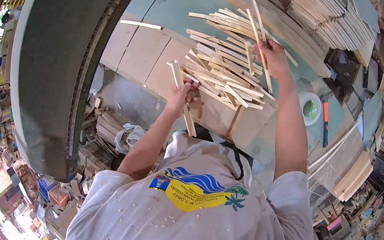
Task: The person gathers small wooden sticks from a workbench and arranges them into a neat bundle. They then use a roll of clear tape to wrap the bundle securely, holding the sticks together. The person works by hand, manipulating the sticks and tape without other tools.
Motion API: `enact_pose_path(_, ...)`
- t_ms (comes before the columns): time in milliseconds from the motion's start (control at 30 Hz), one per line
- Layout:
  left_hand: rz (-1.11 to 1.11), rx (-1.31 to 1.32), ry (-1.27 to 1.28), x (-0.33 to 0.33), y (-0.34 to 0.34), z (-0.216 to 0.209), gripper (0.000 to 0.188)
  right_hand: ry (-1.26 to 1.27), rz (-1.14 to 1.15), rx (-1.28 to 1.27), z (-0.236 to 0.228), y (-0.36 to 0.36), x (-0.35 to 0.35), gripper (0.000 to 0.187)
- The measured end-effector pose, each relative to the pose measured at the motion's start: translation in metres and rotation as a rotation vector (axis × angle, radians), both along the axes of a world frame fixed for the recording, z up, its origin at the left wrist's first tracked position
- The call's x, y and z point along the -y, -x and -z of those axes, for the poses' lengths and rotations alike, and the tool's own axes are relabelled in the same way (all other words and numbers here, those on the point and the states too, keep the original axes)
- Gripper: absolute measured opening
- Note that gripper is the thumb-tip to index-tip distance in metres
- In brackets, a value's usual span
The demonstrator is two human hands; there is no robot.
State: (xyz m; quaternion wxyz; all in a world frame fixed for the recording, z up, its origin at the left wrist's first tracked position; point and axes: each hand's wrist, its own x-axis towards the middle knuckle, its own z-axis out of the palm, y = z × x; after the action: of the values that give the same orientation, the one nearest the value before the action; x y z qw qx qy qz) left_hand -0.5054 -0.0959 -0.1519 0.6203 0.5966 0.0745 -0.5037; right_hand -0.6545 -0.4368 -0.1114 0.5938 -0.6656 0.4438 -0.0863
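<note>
Two hands worked over a loose pile of wood strips (222, 70) that lay near the middle of the tabletop (142, 53). The left hand (183, 96) was closed around a small bundle of strips (185, 103), which stuck out above and below the fist, its lower end reaching past the near edge of the tabletop. The right hand (273, 55) gripped a few long strips (261, 41) over the far side of the pile, tilted so that their upper ends pointed toward the far edge. One single strip (140, 24) lay apart toward the left edge. A roll of tape (310, 108) sat near the right edge, just beside an orange-handled tool (325, 121). Stacked boards (333, 19) filled the far right corner, and another stack (355, 175) rested at the near right.
</note>
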Motion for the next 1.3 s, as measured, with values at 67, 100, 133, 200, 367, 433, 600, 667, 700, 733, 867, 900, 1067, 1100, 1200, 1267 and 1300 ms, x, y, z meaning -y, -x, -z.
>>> enact_pose_path(67, -0.009, 0.006, -0.019, 0.0, -0.002, -0.003, 0.019, -0.067, 0.071, 0.065, 0.009, 0.003, 0.0, 0.032)
enact_pose_path(100, -0.009, -0.004, -0.016, 0.0, 0.0, -0.005, 0.02, -0.023, 0.091, 0.031, 0.013, 0.006, 0.0, 0.032)
enact_pose_path(133, -0.01, -0.014, -0.016, 0.001, -0.001, -0.007, 0.02, 0.02, 0.109, -0.001, 0.014, 0.007, -0.001, 0.031)
enact_pose_path(200, -0.005, -0.019, -0.015, 0.0, -0.001, -0.007, 0.021, 0.095, 0.118, -0.081, 0.016, 0.009, -0.003, 0.029)
enact_pose_path(367, 0.014, -0.009, -0.009, -0.004, -0.002, -0.004, 0.021, 0.553, 0.006, -0.41, 0.006, 0.007, -0.021, 0.023)
enact_pose_path(433, 0.019, 0.009, -0.037, -0.002, -0.002, -0.002, 0.021, 0.579, 0.062, -0.366, 0.005, 0.002, -0.031, 0.025)
enact_pose_path(600, -0.01, 0.01, -0.02, -0.004, 0.0, 0.003, 0.022, 0.68, -0.222, -0.355, -0.003, -0.024, -0.066, 0.024)
enact_pose_path(667, -0.012, 0.004, -0.014, -0.002, 0.0, 0.0, 0.022, 0.747, -0.295, -0.387, 0.002, -0.032, -0.075, 0.026)
enact_pose_path(700, 0.023, 0.021, -0.014, -0.003, -0.001, -0.001, 0.022, 0.781, -0.331, -0.402, 0.005, -0.035, -0.079, 0.028)
enact_pose_path(733, 0.053, 0.038, -0.015, -0.005, -0.003, 0.0, 0.023, 0.734, -0.382, -0.488, 0.006, -0.038, -0.081, 0.033)
enact_pose_path(867, 0.052, 0.037, -0.008, -0.007, -0.002, 0.003, 0.022, 0.592, -0.432, -0.611, -0.001, -0.05, -0.081, 0.039)
enact_pose_path(900, 0.053, 0.043, -0.014, -0.008, -0.002, 0.004, 0.023, 0.603, -0.446, -0.617, -0.005, -0.05, -0.083, 0.039)
enact_pose_path(1067, 0.031, 0.03, 0.009, -0.006, -0.002, 0.0, 0.028, 0.586, -0.518, -0.568, -0.022, -0.051, -0.083, 0.04)
enact_pose_path(1100, 0.032, 0.038, 0.013, -0.004, -0.002, 0.002, 0.029, 0.585, -0.511, -0.552, -0.024, -0.053, -0.081, 0.04)
enact_pose_path(1200, 0.032, 0.055, 0.023, -0.009, -0.003, 0.011, 0.031, 0.712, -0.44, -0.434, -0.023, -0.061, -0.084, 0.038)
enact_pose_path(1267, 0.03, 0.057, 0.054, -0.01, -0.002, 0.011, 0.032, 0.759, -0.457, -0.52, -0.023, -0.072, -0.082, 0.035)
enact_pose_path(1300, 0.047, 0.06, 0.05, -0.012, -0.003, 0.011, 0.032, 0.768, -0.456, -0.523, -0.018, -0.075, -0.079, 0.034)
